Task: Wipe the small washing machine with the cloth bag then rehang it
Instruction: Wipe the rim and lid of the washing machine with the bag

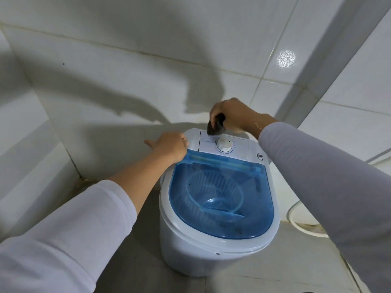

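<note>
A small white washing machine with a clear blue lid stands on the floor against the tiled wall. Its white control panel carries a round dial. My right hand is closed on a dark bunched cloth bag, which is pressed on the panel's back edge just behind the dial. My left hand rests on the machine's back left corner, fingers curled over the rim and thumb sticking out towards the wall.
White tiled walls meet in a corner at the left. A white hose curves over the grey floor to the right of the machine. A pale pillar or door frame rises at the right.
</note>
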